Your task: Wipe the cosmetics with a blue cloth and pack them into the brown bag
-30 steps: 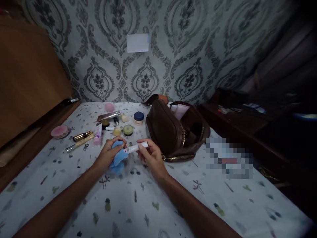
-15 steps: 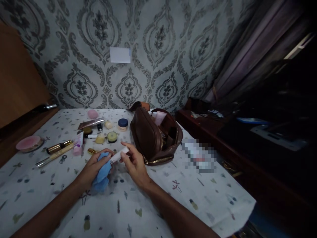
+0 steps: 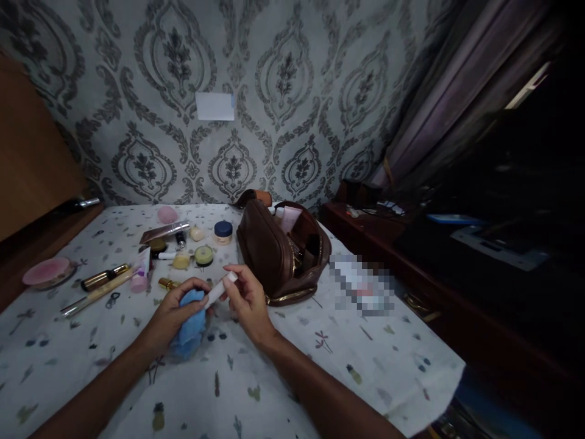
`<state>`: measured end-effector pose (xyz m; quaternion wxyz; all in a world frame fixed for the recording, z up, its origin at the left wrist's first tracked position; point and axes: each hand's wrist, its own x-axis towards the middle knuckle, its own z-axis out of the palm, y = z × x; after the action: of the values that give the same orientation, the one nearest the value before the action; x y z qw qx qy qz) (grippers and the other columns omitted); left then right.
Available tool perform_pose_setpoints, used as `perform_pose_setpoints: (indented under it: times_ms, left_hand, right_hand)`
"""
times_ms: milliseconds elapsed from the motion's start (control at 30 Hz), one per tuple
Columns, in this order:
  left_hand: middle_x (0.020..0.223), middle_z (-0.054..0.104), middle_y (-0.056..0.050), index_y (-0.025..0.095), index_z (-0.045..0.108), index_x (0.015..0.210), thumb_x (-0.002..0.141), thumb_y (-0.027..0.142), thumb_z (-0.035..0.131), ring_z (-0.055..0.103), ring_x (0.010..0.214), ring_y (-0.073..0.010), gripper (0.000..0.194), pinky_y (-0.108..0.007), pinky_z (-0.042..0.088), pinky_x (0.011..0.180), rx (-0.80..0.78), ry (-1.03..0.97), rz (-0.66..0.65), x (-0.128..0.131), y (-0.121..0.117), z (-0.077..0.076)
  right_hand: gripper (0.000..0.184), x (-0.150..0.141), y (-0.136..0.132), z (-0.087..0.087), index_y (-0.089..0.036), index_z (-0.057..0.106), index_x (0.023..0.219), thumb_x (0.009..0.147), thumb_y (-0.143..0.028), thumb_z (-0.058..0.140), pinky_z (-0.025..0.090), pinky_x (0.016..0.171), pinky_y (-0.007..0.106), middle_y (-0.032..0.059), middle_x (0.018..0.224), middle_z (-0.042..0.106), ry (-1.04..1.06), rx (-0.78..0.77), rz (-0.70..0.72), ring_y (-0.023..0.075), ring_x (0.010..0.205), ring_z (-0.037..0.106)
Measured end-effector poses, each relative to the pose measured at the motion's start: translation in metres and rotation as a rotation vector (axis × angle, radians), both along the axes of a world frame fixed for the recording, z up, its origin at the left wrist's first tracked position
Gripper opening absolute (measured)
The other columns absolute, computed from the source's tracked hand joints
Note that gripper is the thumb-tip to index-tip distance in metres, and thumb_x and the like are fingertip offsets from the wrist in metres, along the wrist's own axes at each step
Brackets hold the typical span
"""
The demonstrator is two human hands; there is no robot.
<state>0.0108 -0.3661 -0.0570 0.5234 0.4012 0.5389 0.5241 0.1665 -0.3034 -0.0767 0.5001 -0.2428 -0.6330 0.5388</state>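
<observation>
My left hand [image 3: 176, 311] is closed around a crumpled blue cloth [image 3: 189, 329] and the lower end of a slim white tube [image 3: 219, 293]. My right hand [image 3: 249, 303] pinches the tube's upper end between thumb and fingers. Both hands are a little above the table, in front of the makeup items. Just behind my right hand stands an open brown cosmetic bag [image 3: 265, 250], with a pale pink tube [image 3: 289, 217] and other items inside. A gold-coloured small tube [image 3: 168, 283] lies by my left fingers, partly hidden.
Left of the bag lie a blue-lidded jar [image 3: 223, 233], a green round pot [image 3: 203, 256], a pink-and-white tube [image 3: 141, 270], a brush [image 3: 98, 296] and a pink compact [image 3: 48, 271]. A pixelated packet [image 3: 363, 285] is right of the bag. The patterned tablecloth [image 3: 365, 390] ends at the right.
The whole view has shifted slightly, so things sit a little further left. Both hands keep their hold on the white tube, and the blue cloth has changed shape slightly in my left hand.
</observation>
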Motion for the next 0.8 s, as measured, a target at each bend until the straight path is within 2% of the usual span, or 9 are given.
perform_pose_setpoints:
  times_ms: [133, 267, 467, 633, 800]
  left_hand:
    - [0.066, 0.065, 0.003, 0.02, 0.061, 0.089, 0.059, 0.05, 0.085, 0.057, 0.052, -0.0127, 0.048, -0.02, 0.045, 0.049, -0.056, -0.036, 0.044, 0.0, -0.001, -0.001]
    - [0.064, 0.063, 0.003, 0.02, 0.061, 0.088, 0.059, 0.053, 0.084, 0.058, 0.053, -0.0131, 0.05, -0.02, 0.045, 0.049, -0.062, -0.09, 0.122, 0.002, 0.0, 0.001]
    - [0.065, 0.062, 0.004, 0.018, 0.063, 0.082, 0.053, 0.049, 0.086, 0.056, 0.05, -0.0108, 0.048, -0.019, 0.043, 0.046, -0.041, -0.104, 0.191, 0.023, 0.012, 0.026]
    - [0.069, 0.064, 0.002, 0.018, 0.065, 0.09, 0.059, 0.047, 0.082, 0.06, 0.054, -0.0139, 0.045, -0.022, 0.047, 0.049, 0.022, -0.101, 0.074, 0.051, 0.028, 0.04]
    - [0.075, 0.068, -0.001, 0.019, 0.071, 0.097, 0.068, 0.039, 0.072, 0.065, 0.059, -0.0177, 0.035, -0.026, 0.053, 0.054, 0.125, 0.028, -0.202, 0.08, 0.039, 0.052]
  right_hand:
    - [0.031, -0.002, 0.003, -0.001, -0.021, 0.056, 0.107, 0.088, -0.045, 0.063, 0.041, 0.048, 0.02, -0.0015, 0.079, 0.055, 0.062, -0.043, -0.019, 0.0111, 0.063, 0.057]
    - [0.029, 0.001, 0.001, 0.006, -0.02, 0.059, 0.106, 0.088, -0.043, 0.064, 0.044, 0.052, 0.021, -0.0011, 0.078, 0.057, 0.07, -0.02, -0.022, 0.0112, 0.063, 0.057]
    - [0.026, 0.023, -0.003, 0.03, -0.02, 0.062, 0.108, 0.091, -0.04, 0.062, 0.049, 0.062, 0.023, 0.0018, 0.087, 0.063, 0.044, 0.101, -0.061, 0.0121, 0.07, 0.059]
    - [0.024, 0.059, 0.002, 0.051, -0.021, 0.065, 0.11, 0.092, -0.037, 0.061, 0.051, 0.067, 0.026, 0.0042, 0.092, 0.065, -0.059, 0.202, -0.195, 0.0137, 0.074, 0.06]
    - [0.023, 0.098, 0.006, 0.073, -0.023, 0.065, 0.112, 0.093, -0.036, 0.061, 0.053, 0.06, 0.024, 0.0037, 0.092, 0.067, -0.055, 0.208, -0.227, 0.0118, 0.066, 0.061]
